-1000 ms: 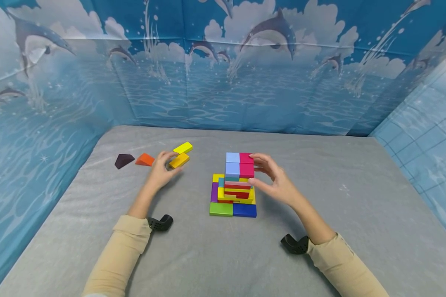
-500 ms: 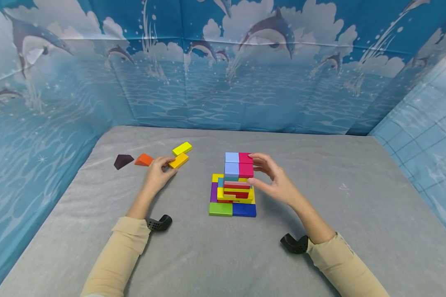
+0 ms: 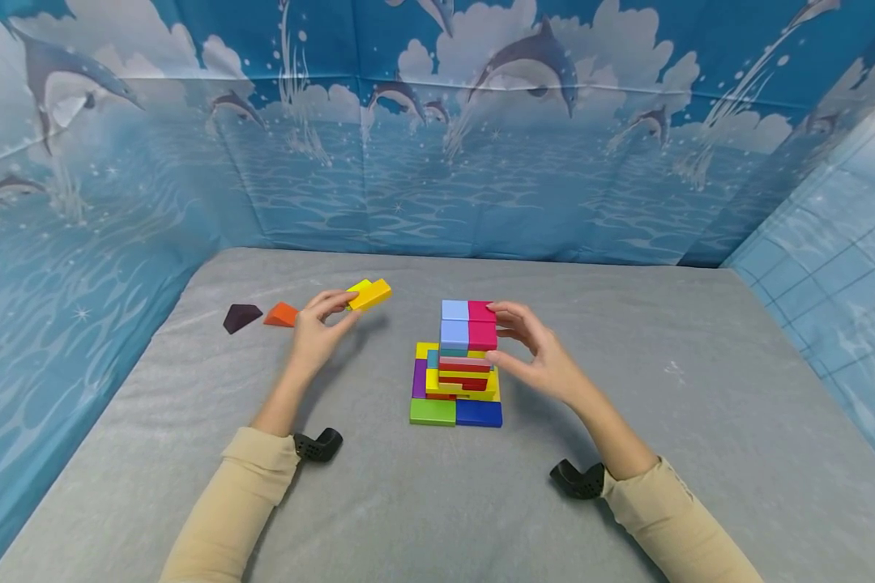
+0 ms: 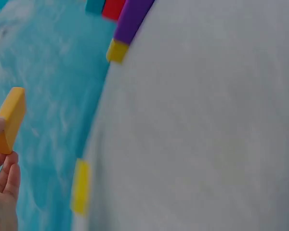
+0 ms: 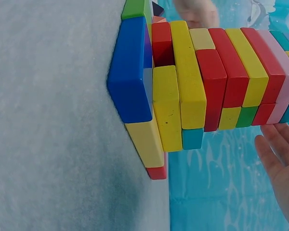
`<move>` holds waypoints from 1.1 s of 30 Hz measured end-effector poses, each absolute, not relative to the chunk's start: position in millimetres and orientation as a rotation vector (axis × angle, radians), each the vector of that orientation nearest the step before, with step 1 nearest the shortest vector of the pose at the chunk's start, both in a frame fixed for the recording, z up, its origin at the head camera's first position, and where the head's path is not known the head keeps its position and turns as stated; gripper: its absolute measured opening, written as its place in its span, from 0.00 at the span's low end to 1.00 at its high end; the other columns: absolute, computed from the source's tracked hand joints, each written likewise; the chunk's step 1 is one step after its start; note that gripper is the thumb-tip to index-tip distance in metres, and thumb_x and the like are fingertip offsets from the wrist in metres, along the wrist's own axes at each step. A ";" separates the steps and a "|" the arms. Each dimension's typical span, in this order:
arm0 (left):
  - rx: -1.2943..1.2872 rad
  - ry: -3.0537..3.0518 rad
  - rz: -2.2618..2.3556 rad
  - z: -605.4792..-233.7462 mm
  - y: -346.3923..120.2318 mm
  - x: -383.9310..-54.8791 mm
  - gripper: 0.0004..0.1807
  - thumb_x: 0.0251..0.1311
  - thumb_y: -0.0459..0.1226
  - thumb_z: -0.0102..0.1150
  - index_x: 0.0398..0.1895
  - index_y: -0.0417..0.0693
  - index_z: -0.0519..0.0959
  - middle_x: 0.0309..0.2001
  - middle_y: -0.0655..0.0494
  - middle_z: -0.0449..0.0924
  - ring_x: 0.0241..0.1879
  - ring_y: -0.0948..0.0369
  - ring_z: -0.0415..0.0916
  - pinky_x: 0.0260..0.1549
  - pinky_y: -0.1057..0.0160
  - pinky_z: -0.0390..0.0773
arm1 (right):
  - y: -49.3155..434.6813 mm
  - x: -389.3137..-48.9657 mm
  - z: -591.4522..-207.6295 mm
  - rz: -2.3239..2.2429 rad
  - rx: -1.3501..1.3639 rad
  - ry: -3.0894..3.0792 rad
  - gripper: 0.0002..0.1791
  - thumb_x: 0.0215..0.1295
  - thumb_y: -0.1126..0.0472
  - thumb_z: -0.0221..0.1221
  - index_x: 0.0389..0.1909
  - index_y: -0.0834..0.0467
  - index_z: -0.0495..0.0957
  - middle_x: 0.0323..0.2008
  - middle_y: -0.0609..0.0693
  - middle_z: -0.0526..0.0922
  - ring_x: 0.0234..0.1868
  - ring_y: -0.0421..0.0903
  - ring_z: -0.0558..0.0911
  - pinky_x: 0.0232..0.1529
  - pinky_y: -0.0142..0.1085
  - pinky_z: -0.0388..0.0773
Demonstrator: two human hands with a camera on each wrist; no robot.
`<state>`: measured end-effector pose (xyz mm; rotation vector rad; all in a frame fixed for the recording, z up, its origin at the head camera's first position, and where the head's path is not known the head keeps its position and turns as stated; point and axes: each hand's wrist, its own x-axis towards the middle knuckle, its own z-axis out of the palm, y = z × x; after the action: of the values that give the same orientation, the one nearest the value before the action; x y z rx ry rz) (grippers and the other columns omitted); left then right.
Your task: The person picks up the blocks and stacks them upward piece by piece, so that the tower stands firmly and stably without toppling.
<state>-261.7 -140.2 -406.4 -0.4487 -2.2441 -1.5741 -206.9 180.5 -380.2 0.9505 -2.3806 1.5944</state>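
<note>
My left hand [image 3: 315, 336] pinches an orange-yellow building block [image 3: 370, 295] between thumb and fingers, raised over the table with its shadow below. In the left wrist view the same block [image 4: 12, 118] stands tilted at the fingertips. Behind it in the head view, a second yellow block [image 3: 360, 285] is partly hidden. A tower of coloured blocks [image 3: 455, 334] stands at the middle, topped by light blue and magenta blocks over wider lower layers. My right hand [image 3: 543, 356] is beside its right side, thumb and fingers extended, fingertips right at the upper blocks.
Left of my left hand lie an orange block [image 3: 280, 314] and a dark purple angular block [image 3: 242, 317]. The grey cloth-covered table [image 3: 627, 340] meets a blue dolphin-print curtain [image 3: 437, 186] at the back.
My left hand has taken hold of the orange-yellow block, lifted it and moved it slightly right and away, so it now overlaps the second yellow block. My right hand stays at the tower.
</note>
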 end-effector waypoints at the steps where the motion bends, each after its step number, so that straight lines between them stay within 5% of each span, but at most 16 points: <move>1: -0.476 -2.220 -1.606 -396.4 -134.0 -256.4 0.16 0.53 0.29 0.61 0.46 0.31 0.77 0.46 0.38 0.74 0.45 0.48 0.72 0.49 0.48 0.71 | 180.5 -206.8 -380.2 1.595 0.949 -2.381 0.33 0.56 0.69 0.60 0.63 0.56 0.60 0.58 0.52 0.69 0.57 0.43 0.70 0.55 0.42 0.70; 12: -0.755 -2.136 -1.713 -355.4 -84.4 -239.0 0.16 0.53 0.26 0.60 0.47 0.30 0.77 0.47 0.39 0.74 0.48 0.52 0.71 0.49 0.67 0.73 | 180.0 -205.5 -380.1 1.626 0.877 -2.430 0.39 0.56 0.70 0.60 0.66 0.53 0.52 0.60 0.54 0.67 0.59 0.47 0.68 0.57 0.48 0.67; 22: -0.993 -2.209 -1.647 -353.9 -62.5 -242.7 0.17 0.53 0.32 0.62 0.48 0.39 0.79 0.47 0.49 0.76 0.49 0.58 0.70 0.49 0.58 0.73 | 170.3 -190.7 -356.9 1.621 0.827 -2.479 0.42 0.56 0.71 0.59 0.68 0.62 0.45 0.62 0.64 0.63 0.60 0.56 0.67 0.57 0.51 0.66; 33: -1.032 -2.336 -1.676 -346.0 -60.6 -242.9 0.16 0.55 0.34 0.62 0.48 0.42 0.79 0.48 0.51 0.76 0.51 0.59 0.70 0.52 0.58 0.71 | 180.9 -205.9 -381.5 1.617 0.904 -2.428 0.42 0.58 0.68 0.59 0.69 0.47 0.49 0.62 0.54 0.65 0.60 0.47 0.67 0.57 0.47 0.67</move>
<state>-242.9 -60.6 -346.0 -1.0320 -2.3355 -1.6765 -205.9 180.9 -381.5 0.9042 -2.4283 1.6170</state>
